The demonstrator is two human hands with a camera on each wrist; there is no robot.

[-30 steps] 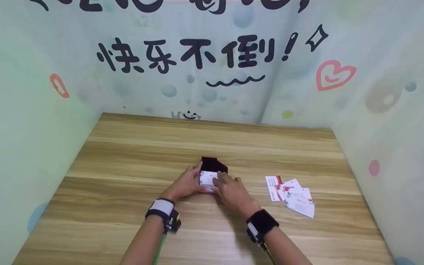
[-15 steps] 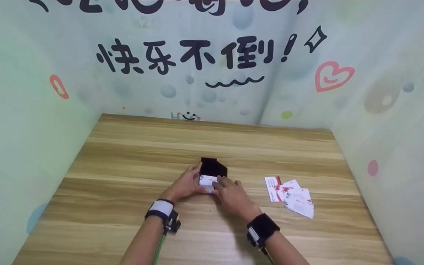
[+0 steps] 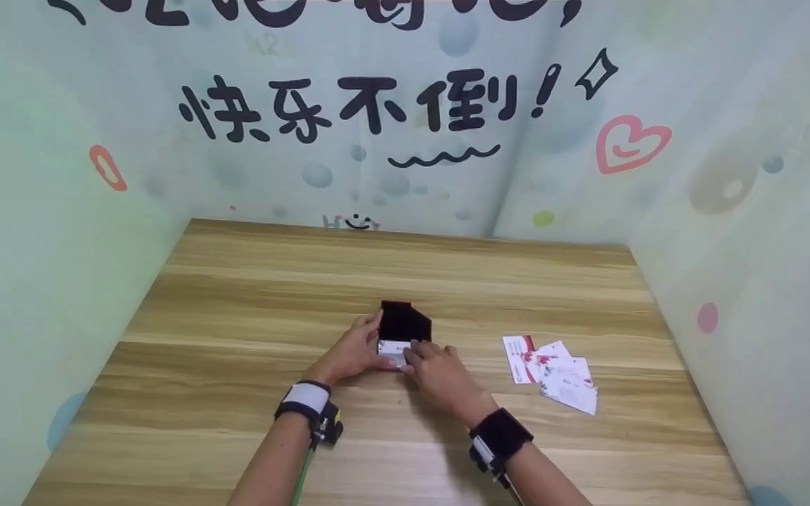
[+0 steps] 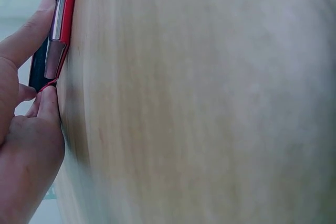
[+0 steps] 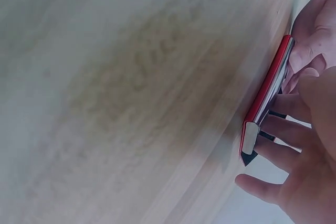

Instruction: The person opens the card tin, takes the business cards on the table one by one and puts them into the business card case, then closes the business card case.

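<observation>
A red card case (image 5: 269,85) with a black inner flap (image 3: 405,322) and a shiny metal edge lies open on the table. A white printed business card (image 3: 391,347) sits partly inside its near half. My left hand (image 3: 352,353) holds the case at its left end, the thumb on the near metal edge and fingers at the far side. At the card's right side, my right hand (image 3: 442,377) has its fingertips on the card, with its thumb by the near edge. The right fingers hide part of the card and the case's right end.
Several white and red business cards (image 3: 569,385) lie fanned on the wooden table (image 3: 271,281), right of my right hand. Patterned walls (image 3: 349,183) with writing rise behind the table and along both sides.
The white card has slid toward me, deeper into the case, and more black flap shows. My right fingers have come slightly nearer with it; my left hand keeps its hold.
</observation>
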